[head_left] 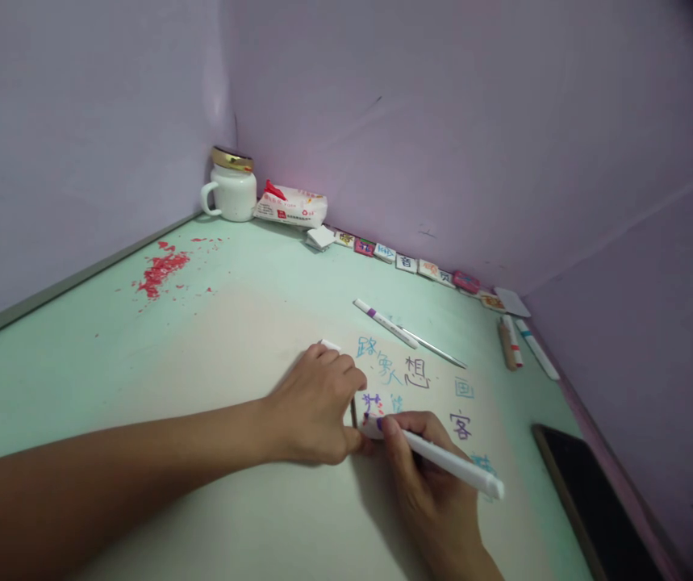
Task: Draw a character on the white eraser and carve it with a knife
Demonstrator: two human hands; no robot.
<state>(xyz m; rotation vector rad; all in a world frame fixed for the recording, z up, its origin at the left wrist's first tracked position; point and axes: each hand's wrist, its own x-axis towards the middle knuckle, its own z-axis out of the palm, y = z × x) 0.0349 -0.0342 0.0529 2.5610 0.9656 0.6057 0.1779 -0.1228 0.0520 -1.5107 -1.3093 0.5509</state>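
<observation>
In my right hand [436,476] is a white marker [458,464], gripped near its purple tip end. Its tip meets the lower part of a small white piece [376,403] that bears purple and red strokes. My left hand [322,403] is closed over the left side of this piece, with the thumb and a finger at its edge. Beyond the left knuckles a bit of something white [329,345] pokes out, mostly hidden. Blue and purple Chinese characters [417,373] are written on the pale green tabletop [231,500] around my hands.
A purple-banded marker [386,323] and a thin silver pen [434,347] lie ahead. Several small lettered pieces [407,263] line the wall. Farther left are a white lidded mug [234,194], a tissue pack [291,206] and red crumbs [161,270]. A phone [594,500] lies right.
</observation>
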